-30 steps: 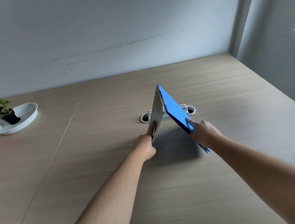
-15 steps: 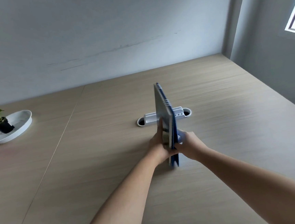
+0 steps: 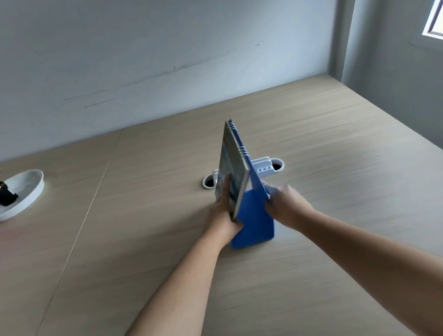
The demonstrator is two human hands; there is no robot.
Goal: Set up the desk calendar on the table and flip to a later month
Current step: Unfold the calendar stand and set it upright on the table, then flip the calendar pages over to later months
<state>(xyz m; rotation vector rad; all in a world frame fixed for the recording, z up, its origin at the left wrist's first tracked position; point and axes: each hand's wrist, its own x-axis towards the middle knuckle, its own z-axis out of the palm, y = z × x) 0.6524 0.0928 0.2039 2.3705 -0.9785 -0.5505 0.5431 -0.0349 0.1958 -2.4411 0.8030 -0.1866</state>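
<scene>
Pale wood tabletop (image 3: 321, 159) fills my view, the blue desk calendar (image 3: 251, 218) standing tent-like at centre frame. My left hand (image 3: 223, 216) has its grip pinching the printed pages; my right hand (image 3: 285, 205) pinches the blue back panel.

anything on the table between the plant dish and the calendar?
No. In the head view the table between the dish and the calendar is bare wood, crossed only by a seam.

Desk calendar (image 3: 248, 216): blue spiral-bound stand, printed pages on left face, white coil at top. Stands edge-on as narrow tent, blue base flap flat on wooden table (image 3: 319, 137).
</scene>
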